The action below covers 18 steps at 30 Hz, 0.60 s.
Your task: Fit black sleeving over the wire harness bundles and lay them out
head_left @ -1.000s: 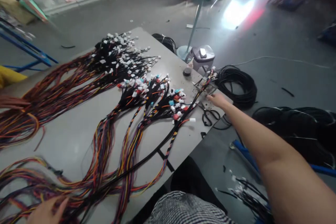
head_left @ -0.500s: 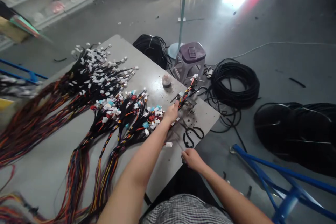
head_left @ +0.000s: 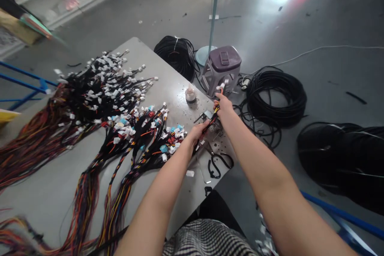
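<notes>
Black scissors (head_left: pixel 220 164) on grey table (head_left: pixel 54 192), purple stool (head_left: pixel 223 64), black cable coil (head_left: pixel 277 96) on floor

right hand (head_left: pixel 223 106): from the near table (head_left: pixel 168 88) edge by the scissors (head_left: pixel 220 162) up to the far end of the wire bundle (head_left: pixel 213 118), now gripping it | left hand (head_left: pixel 199 131): a second ago on loose wires at near left, now gripping the same bundle

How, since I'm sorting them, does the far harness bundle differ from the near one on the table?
The far harness bundle carries almost only white plugs; the near harness bundle mixes white, blue and red ones. The near one ends beside the left hand; the far one lies apart from it. Both lie fanned on the table.
</notes>
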Available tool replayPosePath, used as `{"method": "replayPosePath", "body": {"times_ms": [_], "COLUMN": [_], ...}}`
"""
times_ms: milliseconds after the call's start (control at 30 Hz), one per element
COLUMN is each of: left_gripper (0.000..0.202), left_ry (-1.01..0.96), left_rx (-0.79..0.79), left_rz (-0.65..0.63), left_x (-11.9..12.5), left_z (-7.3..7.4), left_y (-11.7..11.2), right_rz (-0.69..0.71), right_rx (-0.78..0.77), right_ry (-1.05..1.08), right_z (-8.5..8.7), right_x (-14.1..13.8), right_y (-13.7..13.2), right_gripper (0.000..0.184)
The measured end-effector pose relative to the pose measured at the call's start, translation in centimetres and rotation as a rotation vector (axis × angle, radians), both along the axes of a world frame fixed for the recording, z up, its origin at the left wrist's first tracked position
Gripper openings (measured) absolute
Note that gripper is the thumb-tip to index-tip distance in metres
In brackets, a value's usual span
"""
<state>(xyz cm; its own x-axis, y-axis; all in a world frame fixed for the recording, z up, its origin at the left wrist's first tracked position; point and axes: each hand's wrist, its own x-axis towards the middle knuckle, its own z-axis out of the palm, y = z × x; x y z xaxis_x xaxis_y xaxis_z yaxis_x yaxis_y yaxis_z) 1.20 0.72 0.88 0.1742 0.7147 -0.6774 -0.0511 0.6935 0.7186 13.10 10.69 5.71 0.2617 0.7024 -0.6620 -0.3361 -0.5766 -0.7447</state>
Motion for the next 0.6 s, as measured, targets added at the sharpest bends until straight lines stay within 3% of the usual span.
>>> {"method": "replayPosePath", "body": {"times_ms": [100, 200, 300, 500, 600], "left_gripper": [0.058, 0.059, 0.061, 0.067, 0.066], "left_ry": [0.006, 0.006, 0.062, 0.292, 0.297], "left_rx": [0.036, 0.048, 0.076, 0.29, 0.261], "left_rz": [-0.026, -0.053, -0.033, 0.091, 0.052], "left_x": [0.1, 0.3, 0.6, -0.5, -1.1], "left_z": [-0.3, -0.7, -1.3, -2.3, -2.1], "left_y": [0.1, 0.1, -0.3, -3.6, -3.8], "right_rz": [-0.104, 0.052, 0.12, -0.092, -0.127], "right_rx": [0.222, 0.447, 0.554, 0.502, 0.456], "right_ry": [0.123, 0.185, 0.145, 0.043, 0.073], "right_z": [1.2, 2.8, 3.4, 0.9, -0.5], "right_x": [1.1, 2.8, 2.1, -1.8, -2.1], "right_y": [-1.3, -1.9, -1.0, -1.4, -1.8], "right_gripper": [0.027, 0.031, 0.033, 0.043, 0.045]}}
